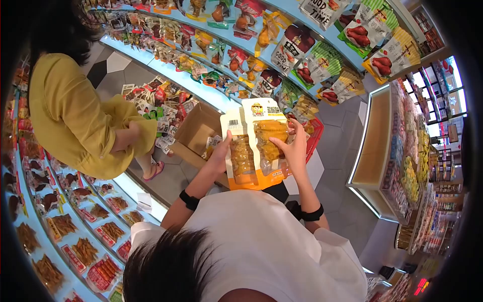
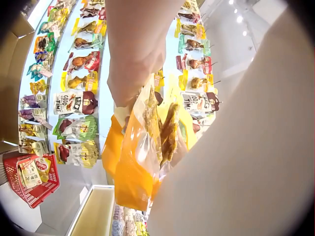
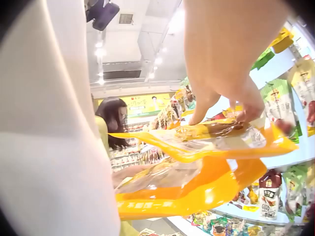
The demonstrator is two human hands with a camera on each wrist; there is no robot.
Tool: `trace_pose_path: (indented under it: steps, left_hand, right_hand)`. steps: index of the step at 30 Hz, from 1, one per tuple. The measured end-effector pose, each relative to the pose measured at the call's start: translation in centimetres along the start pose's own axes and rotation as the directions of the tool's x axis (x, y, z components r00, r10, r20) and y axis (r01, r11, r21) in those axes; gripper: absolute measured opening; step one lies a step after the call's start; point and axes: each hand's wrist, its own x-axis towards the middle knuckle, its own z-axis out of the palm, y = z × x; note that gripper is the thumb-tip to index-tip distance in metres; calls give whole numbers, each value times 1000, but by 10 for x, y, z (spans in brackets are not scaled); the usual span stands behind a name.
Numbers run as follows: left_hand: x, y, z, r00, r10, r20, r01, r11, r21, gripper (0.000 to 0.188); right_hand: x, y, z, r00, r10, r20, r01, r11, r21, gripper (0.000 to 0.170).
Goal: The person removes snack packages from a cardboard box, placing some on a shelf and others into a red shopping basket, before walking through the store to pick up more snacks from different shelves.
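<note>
Two clear-windowed snack pouches (image 1: pixel 242 163) (image 1: pixel 271 143), golden-brown meat pieces inside, upright side by side between the hands. Left hand (image 1: pixel 219 155) pinches left pouch at its nine o'clock edge, thumb in front; right hand (image 1: pixel 297 149) pinches right pouch at its three o'clock edge, thumb across front. Cardboard box (image 1: pixel 193 132), ten o'clock of pouches: some packets. Red basket (image 1: pixel 317 137), three o'clock: yellow-and-white packets (image 2: pixel 30 174).

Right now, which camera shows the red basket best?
The left wrist view: most of the red basket shows, with packets inside. The head view shows only a red strip past the right hand. I can't see it in the right wrist view.
</note>
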Motion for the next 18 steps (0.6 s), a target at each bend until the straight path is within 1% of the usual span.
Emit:
trace_pose_path:
  steps: [2, 3, 4, 5, 6, 9, 10, 12, 13, 14, 15, 18]
  left_hand:
    - [1, -5, -9, 998, -57, -19, 56, 997, -50, 54]
    - [1, -8, -14, 996, -87, -27, 85, 993, -77, 54]
    - [0, -7, -16, 995, -97, -28, 95, 993, -65, 54]
    - [-2, -7, -18, 994, -106, -32, 105, 993, -54, 54]
    - [-4, -8, -20, 993, -116, -38, 114, 992, -46, 54]
    - [-6, -8, -24, 993, -116, -7, 116, 993, 19, 56]
    - [-8, -6, -22, 993, -119, -19, 120, 991, 54, 56]
    - [-9, -2, -16, 991, -128, -38, 132, 983, 125, 57]
    - [-6, -4, -19, 990, -76, -117, 97, 977, 192, 57]
    - [-1, -7, -23, 981, -17, -192, 68, 963, 261, 56]
    - [0, -10, -27, 964, 45, -262, 46, 942, 332, 56]
    - [-6, -12, -7, 936, 237, -259, -108, 897, 429, 49]
  right_hand:
    - [7, 26, 4, 994, 47, 97, -44, 998, -33, 61]
    - [5, 34, 3, 955, 185, 230, -235, 949, 212, 58]
    - [5, 34, 1, 880, 275, 387, -431, 803, 412, 56]
    - [5, 36, -1, 776, 304, 553, -612, 577, 542, 53]
    - [3, 64, 7, 712, 171, 682, -676, 430, 598, 51]
    - [-13, 61, 7, 703, 65, 709, -709, 151, 689, 55]
    - [-20, 65, 13, 684, 72, 726, -728, 15, 685, 57]
    - [-28, 76, 23, 693, 54, 719, -717, -44, 695, 56]
    - [-29, 77, 26, 700, 45, 713, -710, -72, 701, 56]
    - [-27, 73, 26, 696, 70, 715, -717, 16, 696, 54]
    - [-26, 76, 30, 702, 109, 703, -709, 27, 704, 54]
    - [-28, 94, 49, 714, 215, 666, -689, 50, 723, 53]
